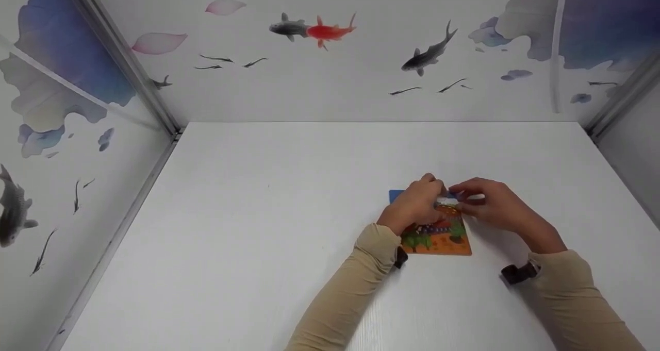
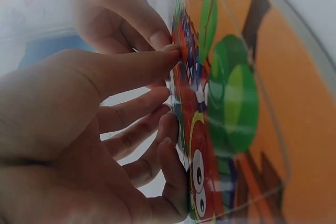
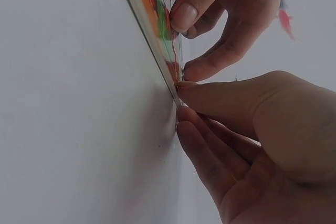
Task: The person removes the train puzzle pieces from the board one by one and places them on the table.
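Observation:
A colourful jigsaw puzzle [image 1: 435,244] lies flat on the white table, with an orange ground, green trees, a red cartoon figure and a blue upper part. My left hand [image 1: 420,201] covers its upper left; thumb and fingertips touch the picture from above, spread apart, as the left wrist view shows. At the upper right corner my right hand [image 1: 492,204] pinches a small blue puzzle piece [image 1: 453,195] between thumb and fingers. The fingers hide most of that piece. In the right wrist view, the right thumb [image 3: 210,95] sits right at the board's corner.
The white table [image 1: 232,227] spreads around the puzzle. A white back panel [image 1: 361,83] with painted fish stands behind it, and a side panel [image 1: 62,134] rises at the left. Both wrists carry dark straps, such as the right wristband [image 1: 518,273].

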`<state>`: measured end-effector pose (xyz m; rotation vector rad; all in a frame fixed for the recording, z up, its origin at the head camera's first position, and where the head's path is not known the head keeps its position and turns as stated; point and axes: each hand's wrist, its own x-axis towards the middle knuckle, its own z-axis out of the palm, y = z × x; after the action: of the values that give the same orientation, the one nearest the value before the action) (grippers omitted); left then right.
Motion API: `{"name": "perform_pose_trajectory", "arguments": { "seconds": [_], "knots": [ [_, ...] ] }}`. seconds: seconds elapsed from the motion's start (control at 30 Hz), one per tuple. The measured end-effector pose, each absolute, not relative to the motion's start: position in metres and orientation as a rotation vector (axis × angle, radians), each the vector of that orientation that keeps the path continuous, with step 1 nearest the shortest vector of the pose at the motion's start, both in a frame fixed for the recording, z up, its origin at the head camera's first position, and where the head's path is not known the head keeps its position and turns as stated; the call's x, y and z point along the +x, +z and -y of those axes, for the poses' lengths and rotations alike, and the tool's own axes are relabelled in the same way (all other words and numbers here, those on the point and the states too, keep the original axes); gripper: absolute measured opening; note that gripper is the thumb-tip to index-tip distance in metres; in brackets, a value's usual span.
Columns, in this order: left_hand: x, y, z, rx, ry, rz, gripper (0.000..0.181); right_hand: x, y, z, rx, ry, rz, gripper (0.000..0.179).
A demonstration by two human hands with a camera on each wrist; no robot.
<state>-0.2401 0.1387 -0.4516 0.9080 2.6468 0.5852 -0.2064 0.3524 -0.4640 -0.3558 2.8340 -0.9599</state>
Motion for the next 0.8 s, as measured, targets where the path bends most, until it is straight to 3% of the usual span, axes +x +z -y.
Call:
{"name": "perform_pose_trajectory", "arguments": {
  "seconds": [0.23, 0.5, 0.8],
  "knots": [
    [-0.239, -0.453, -0.137, 0.945, 0.604, -2.647, 0.04, -0.208, -0.465, -0.354, -0.387, -0.99, -2.829, 0.04],
    [-0.241, -0.455, -0.137, 0.904, 0.734, -2.619, 0.057, -0.208, -0.464, -0.354, -0.405, -0.994, -2.832, 0.042],
    [-0.229, -0.45, -0.144, 0.865, 0.412, -2.832, 0.035, -0.207, -0.464, -0.353, -0.377, -1.003, -2.818, 0.04]
  ]
}}
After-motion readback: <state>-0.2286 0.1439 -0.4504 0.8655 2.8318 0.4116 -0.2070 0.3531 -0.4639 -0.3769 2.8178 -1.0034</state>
